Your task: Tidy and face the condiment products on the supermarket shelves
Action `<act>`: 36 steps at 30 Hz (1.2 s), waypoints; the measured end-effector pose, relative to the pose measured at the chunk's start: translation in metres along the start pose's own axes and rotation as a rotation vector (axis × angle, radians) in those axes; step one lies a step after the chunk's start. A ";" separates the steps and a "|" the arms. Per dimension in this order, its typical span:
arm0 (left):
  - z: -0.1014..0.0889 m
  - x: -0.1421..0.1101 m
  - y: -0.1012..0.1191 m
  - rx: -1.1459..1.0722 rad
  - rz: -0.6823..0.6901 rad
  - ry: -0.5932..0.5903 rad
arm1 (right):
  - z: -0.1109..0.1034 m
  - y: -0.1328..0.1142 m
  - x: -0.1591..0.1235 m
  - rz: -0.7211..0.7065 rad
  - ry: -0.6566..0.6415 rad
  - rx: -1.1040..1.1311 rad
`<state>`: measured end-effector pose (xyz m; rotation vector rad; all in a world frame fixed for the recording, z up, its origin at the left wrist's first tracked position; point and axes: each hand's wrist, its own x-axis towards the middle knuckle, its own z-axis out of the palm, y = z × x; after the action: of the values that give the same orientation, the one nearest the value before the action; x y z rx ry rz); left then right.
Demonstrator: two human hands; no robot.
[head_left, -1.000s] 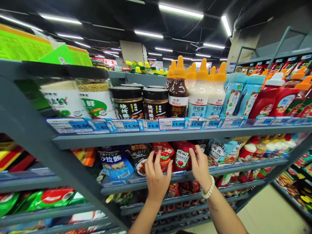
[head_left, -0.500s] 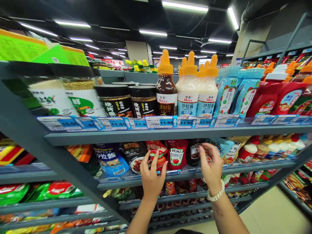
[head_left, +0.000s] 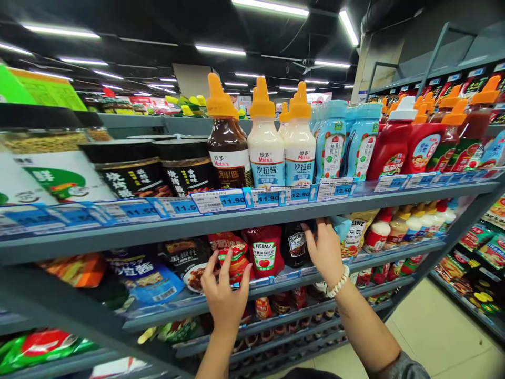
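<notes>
My left hand is open, its fingers spread in front of a red ketchup pouch on the second shelf. Fingertips overlap the pouch's front; whether they touch it I cannot tell. To the right stand a red Heinz tomato ketchup pouch and a black Heinz pouch. Thumb apart from its fingers, my right hand reaches up between the black pouch and a light blue pouch, covering part of the blue one. Nothing shows in its grasp. A beaded bracelet circles the right wrist.
Above my hands runs a grey shelf edge with price tags, bearing salad dressing bottles and black-lidded jars. A blue pouch leans at left. Lower shelves hold more packets. Tiled floor lies at right.
The view has shifted right and nearer the shelf. My right hand has moved up and deeper, beside the black pouch. My left hand stays spread before the red pouch.
</notes>
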<state>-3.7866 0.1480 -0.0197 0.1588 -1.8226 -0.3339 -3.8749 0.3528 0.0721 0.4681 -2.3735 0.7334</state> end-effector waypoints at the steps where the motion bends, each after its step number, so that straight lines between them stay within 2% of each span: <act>1: 0.000 -0.001 0.000 -0.003 0.000 0.001 | -0.001 0.000 0.000 0.011 -0.016 0.027; 8: 0.000 -0.003 -0.004 -0.002 0.001 0.001 | -0.009 0.004 0.010 0.019 -0.140 0.240; 10: 0.000 -0.002 -0.004 0.006 0.003 -0.001 | -0.017 0.006 0.005 -0.007 -0.117 0.348; 12: -0.003 -0.001 -0.001 0.010 -0.001 -0.006 | -0.028 0.009 -0.006 -0.013 0.030 0.500; 13: -0.004 0.000 0.001 0.011 -0.006 -0.002 | -0.033 0.013 -0.013 -0.001 0.173 0.568; 15: -0.008 0.000 0.008 0.014 -0.014 0.028 | -0.040 0.023 -0.026 0.052 0.541 0.645; 16: -0.009 0.000 0.013 0.013 -0.008 0.047 | -0.039 0.030 -0.031 0.088 0.685 0.653; 17: -0.009 -0.001 0.018 0.004 0.010 0.057 | -0.037 0.038 -0.035 0.120 0.754 0.654; 18: -0.009 -0.003 0.024 -0.015 0.042 0.046 | -0.032 0.045 -0.037 0.149 0.738 0.654; 21: 0.000 -0.010 0.042 -0.087 0.146 -0.084 | -0.010 0.062 -0.038 0.197 0.410 0.660; 22: 0.004 -0.012 0.047 -0.086 0.159 -0.128 | -0.003 0.064 -0.037 0.197 0.318 0.653; 24: 0.012 -0.017 0.056 -0.043 0.112 -0.153 | 0.007 0.066 -0.033 0.194 0.214 0.663; 28: 0.021 -0.020 0.065 0.012 -0.089 -0.091 | 0.013 0.069 -0.022 0.263 0.152 0.940; 30: 0.022 -0.020 0.067 0.029 -0.104 -0.082 | 0.015 0.074 -0.016 0.308 0.153 1.069; 36: 0.023 -0.022 0.065 0.111 -0.115 -0.077 | 0.025 0.080 -0.014 0.365 0.189 1.010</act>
<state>-3.7988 0.2187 -0.0256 0.3331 -1.9132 -0.3240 -3.9145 0.4029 0.0155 0.3226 -1.7720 2.0474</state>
